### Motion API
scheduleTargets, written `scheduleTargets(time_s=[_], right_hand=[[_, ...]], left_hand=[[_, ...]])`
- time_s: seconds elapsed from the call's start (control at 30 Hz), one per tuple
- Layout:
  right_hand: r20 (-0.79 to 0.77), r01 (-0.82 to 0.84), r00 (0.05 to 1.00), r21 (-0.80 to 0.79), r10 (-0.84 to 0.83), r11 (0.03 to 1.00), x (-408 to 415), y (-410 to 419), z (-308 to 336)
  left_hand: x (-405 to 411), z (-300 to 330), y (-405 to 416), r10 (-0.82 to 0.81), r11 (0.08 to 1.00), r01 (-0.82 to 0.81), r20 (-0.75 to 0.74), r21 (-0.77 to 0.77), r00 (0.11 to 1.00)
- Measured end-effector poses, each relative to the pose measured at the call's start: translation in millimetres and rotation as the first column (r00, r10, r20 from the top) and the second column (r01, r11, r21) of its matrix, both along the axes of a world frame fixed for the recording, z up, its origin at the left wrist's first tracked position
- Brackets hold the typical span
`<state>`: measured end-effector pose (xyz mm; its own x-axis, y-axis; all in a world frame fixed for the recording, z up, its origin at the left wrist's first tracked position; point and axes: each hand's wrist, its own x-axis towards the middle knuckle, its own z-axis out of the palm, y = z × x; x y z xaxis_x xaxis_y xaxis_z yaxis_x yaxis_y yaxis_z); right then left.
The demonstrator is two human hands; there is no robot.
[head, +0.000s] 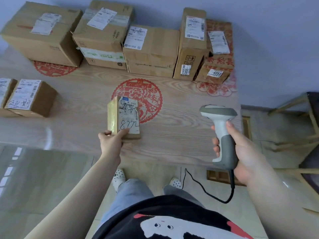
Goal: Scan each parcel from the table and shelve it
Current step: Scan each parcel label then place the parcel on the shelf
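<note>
My left hand (110, 141) pinches parcel (125, 118); right (241, 152) grips scanner (221, 125). Tilt label up, aim squarely.

The table (172, 144) has a pale wood-grain top bearing red paper-cut decals (138, 99). Its far edge meets a plain blue-grey wall (267, 40). The floor (43, 178) consists of glossy light tiles reflecting a bright window pattern near the left edge. A wooden-framed chair (309, 121) stands beyond the right edge of the table.
</note>
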<state>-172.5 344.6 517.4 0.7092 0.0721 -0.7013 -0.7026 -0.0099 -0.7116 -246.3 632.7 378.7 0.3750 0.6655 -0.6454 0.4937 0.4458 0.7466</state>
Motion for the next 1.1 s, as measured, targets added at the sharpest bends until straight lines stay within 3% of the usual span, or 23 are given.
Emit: scheduleTargets(time_s=[0.43, 0.63, 1.1], right_hand=[[0.044, -0.117, 0.993, 0.188, 0.11, 0.975, 15.3, -26.0, 5.8], [0.071, -0.185, 0.982, 0.253, 0.173, 0.95, 9.1, -21.6, 11.1], [0.131, -0.284, 0.956, 0.185, 0.263, 0.941, -5.4, -20.0, 15.6]], left_hand=[[33.7, 28.2, -123.2, 0.072, 0.891, 0.056, 0.261, -0.45, 0.963], [32.2, 28.9, -144.6, 0.005, 0.891, 0.135, 0.307, -0.434, 0.952], [31.7, 28.2, -161.7, 0.017, 0.89, 0.163, 0.39, -0.425, 0.921]])
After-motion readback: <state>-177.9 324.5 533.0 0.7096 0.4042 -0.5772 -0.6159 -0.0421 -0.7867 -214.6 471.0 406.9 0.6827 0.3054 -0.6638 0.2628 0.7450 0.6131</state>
